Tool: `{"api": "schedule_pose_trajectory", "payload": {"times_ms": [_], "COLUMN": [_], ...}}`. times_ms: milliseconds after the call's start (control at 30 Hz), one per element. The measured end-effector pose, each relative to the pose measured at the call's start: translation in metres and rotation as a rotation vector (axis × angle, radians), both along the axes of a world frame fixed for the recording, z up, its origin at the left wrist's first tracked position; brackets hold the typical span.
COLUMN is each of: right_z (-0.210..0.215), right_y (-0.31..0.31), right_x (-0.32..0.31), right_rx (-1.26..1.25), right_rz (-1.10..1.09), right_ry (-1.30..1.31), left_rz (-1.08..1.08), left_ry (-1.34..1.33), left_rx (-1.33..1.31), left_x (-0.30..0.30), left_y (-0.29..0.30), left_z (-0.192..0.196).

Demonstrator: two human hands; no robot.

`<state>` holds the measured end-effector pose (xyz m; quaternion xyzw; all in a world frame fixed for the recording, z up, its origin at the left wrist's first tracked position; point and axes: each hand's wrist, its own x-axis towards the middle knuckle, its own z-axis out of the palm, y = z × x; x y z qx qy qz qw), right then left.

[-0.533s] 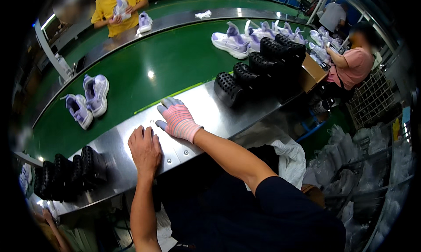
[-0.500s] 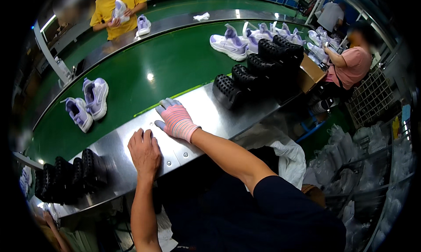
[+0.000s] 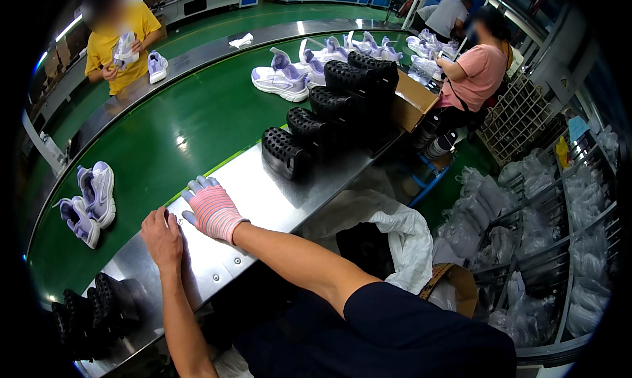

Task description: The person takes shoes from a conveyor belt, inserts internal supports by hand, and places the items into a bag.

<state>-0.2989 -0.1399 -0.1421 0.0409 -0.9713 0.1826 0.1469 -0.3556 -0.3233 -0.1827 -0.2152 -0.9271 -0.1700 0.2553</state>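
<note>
My bare left hand [image 3: 162,238] rests on the metal ledge [image 3: 260,223], fingers stretched forward and slightly bent, holding nothing. Close to its right, my right hand [image 3: 212,210] lies flat on the same ledge in a pink-striped glove with grey fingertips. Its fingers are apart and nothing is in them. Beyond the ledge, on the green conveyor belt [image 3: 197,124], a pair of white and lilac sneakers [image 3: 99,192] sits to the left of my hands. Several black perforated blocks, perhaps shoe moulds [image 3: 284,151], stand on the ledge to the right.
More black blocks [image 3: 115,299] are at the ledge's left end. Several sneakers [image 3: 280,78] line the belt behind the right-hand blocks, beside a cardboard box [image 3: 413,101]. Across the belt a person in yellow [image 3: 125,42] holds a sneaker. Racks of plastic-wrapped items [image 3: 526,226] stand at right.
The view has swung to the right, so the belt, sneakers and blocks sit further left in the picture. Both hands stay resting at about the same spot on the ledge.
</note>
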Motion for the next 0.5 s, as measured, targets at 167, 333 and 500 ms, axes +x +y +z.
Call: {"api": "schedule_pose_trajectory", "payload": {"times_ms": [167, 333, 500], "right_z": [-0.006, -0.009, 0.001], "right_y": [0.002, 0.004, 0.005], "right_x": [-0.001, -0.002, 0.001], "right_rx": [-0.021, -0.021, -0.035], "right_rz": [0.005, 0.0, 0.01], "right_ry": [0.062, 0.073, 0.034], "left_rz": [0.001, 0.016, 0.022], "left_ry": [-0.022, -0.029, -0.035], "left_rx": [0.016, -0.005, -0.004], "left_x": [-0.002, -0.003, 0.001], "left_y": [-0.002, -0.002, 0.0], "left_z": [-0.002, -0.003, 0.001]}}
